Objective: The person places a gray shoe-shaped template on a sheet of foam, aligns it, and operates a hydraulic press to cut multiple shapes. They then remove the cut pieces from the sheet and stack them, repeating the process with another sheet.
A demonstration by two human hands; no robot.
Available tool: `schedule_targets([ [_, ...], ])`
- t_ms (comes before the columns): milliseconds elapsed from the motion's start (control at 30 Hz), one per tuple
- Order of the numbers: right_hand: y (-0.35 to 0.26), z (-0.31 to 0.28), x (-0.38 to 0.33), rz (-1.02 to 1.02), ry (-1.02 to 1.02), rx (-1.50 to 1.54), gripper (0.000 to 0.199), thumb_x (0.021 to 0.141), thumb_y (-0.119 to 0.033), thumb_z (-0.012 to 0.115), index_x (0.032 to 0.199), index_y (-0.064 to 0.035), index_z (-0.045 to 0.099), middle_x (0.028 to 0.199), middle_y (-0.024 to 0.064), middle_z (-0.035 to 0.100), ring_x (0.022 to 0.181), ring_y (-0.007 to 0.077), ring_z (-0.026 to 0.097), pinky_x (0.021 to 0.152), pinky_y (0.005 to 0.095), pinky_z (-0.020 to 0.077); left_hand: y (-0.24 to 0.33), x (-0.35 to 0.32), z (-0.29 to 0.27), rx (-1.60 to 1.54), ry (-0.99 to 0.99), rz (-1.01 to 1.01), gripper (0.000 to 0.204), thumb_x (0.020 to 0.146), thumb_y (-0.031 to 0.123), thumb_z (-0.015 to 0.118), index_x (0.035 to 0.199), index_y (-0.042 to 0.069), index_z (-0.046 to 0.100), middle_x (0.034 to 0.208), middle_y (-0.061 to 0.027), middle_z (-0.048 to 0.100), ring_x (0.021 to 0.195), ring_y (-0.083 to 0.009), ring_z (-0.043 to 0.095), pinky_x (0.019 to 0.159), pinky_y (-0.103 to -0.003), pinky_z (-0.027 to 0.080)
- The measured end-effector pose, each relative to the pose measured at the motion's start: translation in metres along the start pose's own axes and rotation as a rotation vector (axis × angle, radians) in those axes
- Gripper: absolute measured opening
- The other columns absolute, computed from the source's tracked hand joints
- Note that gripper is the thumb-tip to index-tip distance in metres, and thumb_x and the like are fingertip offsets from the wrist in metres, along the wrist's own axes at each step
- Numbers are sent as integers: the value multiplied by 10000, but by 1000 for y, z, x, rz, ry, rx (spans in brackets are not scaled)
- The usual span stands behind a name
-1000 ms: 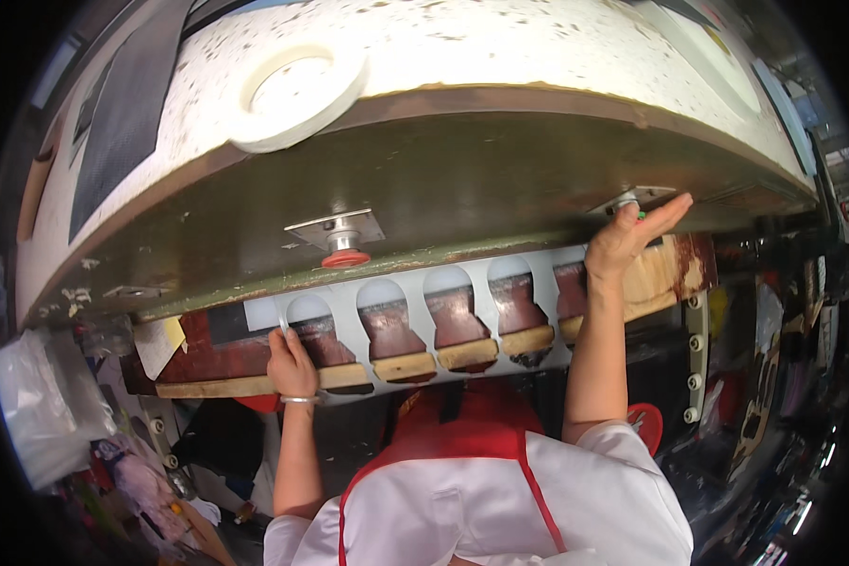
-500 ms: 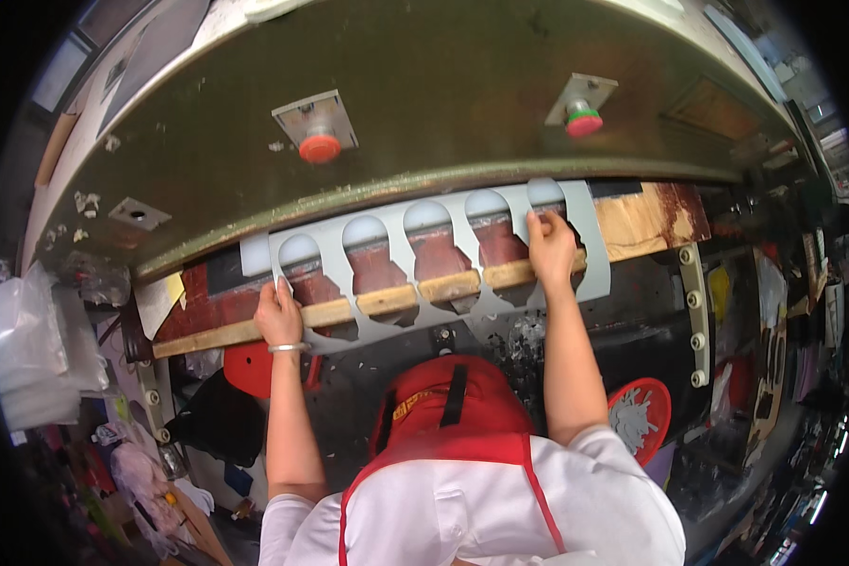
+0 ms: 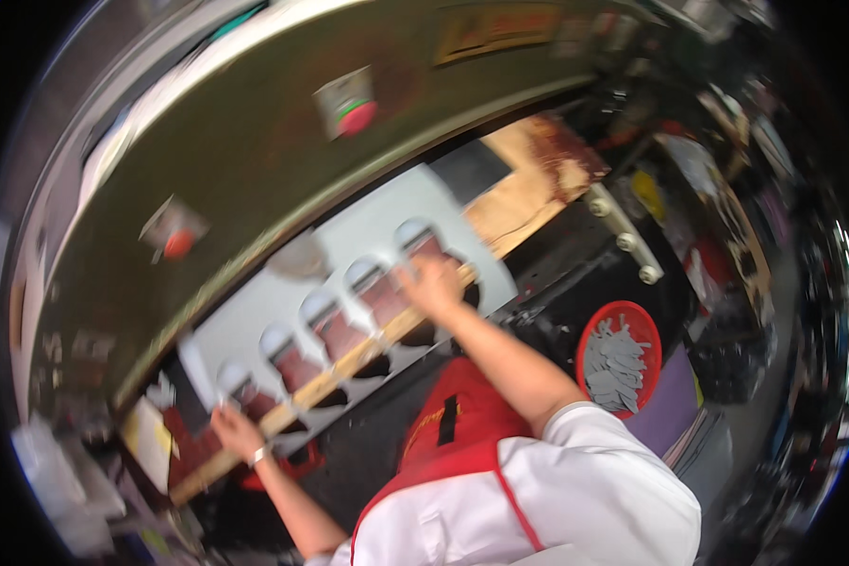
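A light grey sheet (image 3: 451, 217) with a row of several round-topped cut-outs lies over a dark red, wood-edged board (image 3: 373, 349). At the sheet's left end my left hand (image 3: 238, 432) has its thumb and fingers closed at the edge, though blurred. My right hand (image 3: 431, 286) rests over the sheet between the two rightmost cut-outs, fingers apart and slightly smeared by motion. The red board and its pale wooden front strip show through the cut-outs. A rounded greyish patch (image 3: 299, 256) is on the far part of the sheet, too blurred to identify.
A green machine beam (image 3: 264, 141) spans the far side, bearing a red button (image 3: 178, 243) and a pink-red button with a green ring (image 3: 357, 117). At right stand a roller rail (image 3: 624, 241) and a red basin (image 3: 653, 354) of grey scraps. Clear plastic bags (image 3: 61, 472) hang left.
The view has swung and tilted. More of the sheet shows beyond the cut-outs. My right hand has shifted from the rightmost cut-out towards the left and its fingers have spread.
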State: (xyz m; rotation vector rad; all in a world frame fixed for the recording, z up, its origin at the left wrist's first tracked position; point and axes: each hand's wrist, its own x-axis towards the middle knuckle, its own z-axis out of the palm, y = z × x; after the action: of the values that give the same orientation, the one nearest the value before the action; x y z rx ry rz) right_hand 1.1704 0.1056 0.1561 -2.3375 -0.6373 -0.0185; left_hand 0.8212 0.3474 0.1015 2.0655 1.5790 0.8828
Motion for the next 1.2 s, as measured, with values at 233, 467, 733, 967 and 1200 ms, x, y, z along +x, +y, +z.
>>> schedule_targets([
  [233,56,-69,26,-170,132,456,146,790,-171,682,827,-32,657,748,129,631,704,288,621,618,370,494,115,-80,46,50,72,551,298,922,159,556,1153,-29,561,1065,-190,590,956,-338,544,844,-412,432],
  [467,271,-272,228,77,645,965,126,919,-63,561,944,31,641,784,106,662,629,152,643,561,272,547,141,-151,83,612,-18,378,351,907,355,513,909,52,692,843,-146,676,765,-338,618,648,-459,471],
  [733,425,-406,400,295,969,1224,238,919,-127,589,1057,67,598,922,146,641,771,222,660,680,330,575,130,-165,75,639,-58,371,316,892,241,460,696,18,570,749,-212,546,765,-391,474,675,-502,360],
  [967,500,-434,492,407,1005,1297,344,906,-112,609,1191,65,534,1094,214,588,981,293,625,832,347,562,203,-153,95,627,-113,-88,354,895,346,525,855,11,631,844,-211,604,896,-305,535,702,-408,418],
  [1200,524,-434,522,342,975,1207,286,863,-82,666,1136,-4,636,1063,62,636,827,104,586,732,211,501,232,-141,119,591,-75,-75,334,914,325,512,945,8,615,885,-190,618,895,-282,557,725,-395,441],
])
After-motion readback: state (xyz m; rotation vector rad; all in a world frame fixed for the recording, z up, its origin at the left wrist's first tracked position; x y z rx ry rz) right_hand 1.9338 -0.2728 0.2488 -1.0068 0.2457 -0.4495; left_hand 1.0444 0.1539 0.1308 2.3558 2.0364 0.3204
